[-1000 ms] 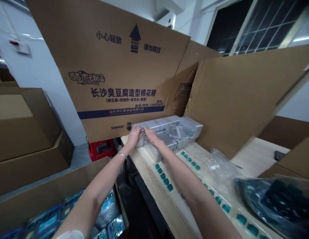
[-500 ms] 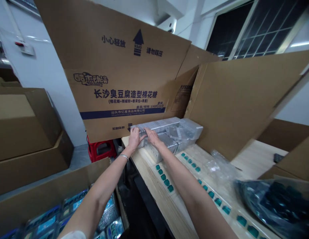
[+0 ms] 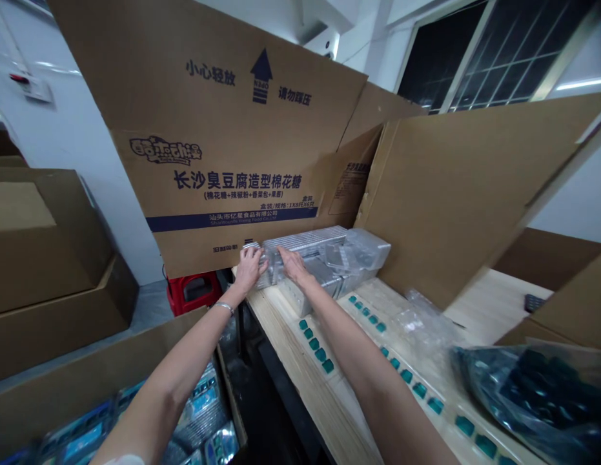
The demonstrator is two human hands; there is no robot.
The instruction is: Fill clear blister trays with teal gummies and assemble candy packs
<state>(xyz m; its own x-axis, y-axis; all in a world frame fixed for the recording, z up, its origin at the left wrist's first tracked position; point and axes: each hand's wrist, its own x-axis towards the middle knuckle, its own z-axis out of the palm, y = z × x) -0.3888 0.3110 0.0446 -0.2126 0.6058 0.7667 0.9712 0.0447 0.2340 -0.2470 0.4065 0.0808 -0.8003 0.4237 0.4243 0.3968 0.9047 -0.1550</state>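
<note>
While a stack of silver ribbed trays (image 3: 305,242) is being touched by both hands, it is sitting at the far end of a pale wooden worktop (image 3: 281,336), up against a big printed cardboard sheet (image 3: 232,148). The left hand (image 3: 249,270) is being pressed to the near end of the stack with its fingers spread out, and a thin bracelet (image 3: 224,307) is being worn on that wrist. The right hand (image 3: 293,265) is being rested on the stack by its fingertips, just beside the left hand. Only a narrow gap is being left between the hands, and whether the stack is being gripped cannot be told. A see-through plastic tray (image 3: 365,248) is being kept right next to the stack. Rows of small teal squares (image 3: 314,345) are being laid out along the worktop, and a see-through plastic bag (image 3: 423,326) is lying near them. A dark bag of teal pieces (image 3: 527,394) is being shown at the lower right. Below the left arm (image 3: 169,387), blue packs (image 3: 198,400) are being held in an open cardboard box (image 3: 87,368), and a red stool (image 3: 193,290) is being partly hidden by the worktop.
</note>
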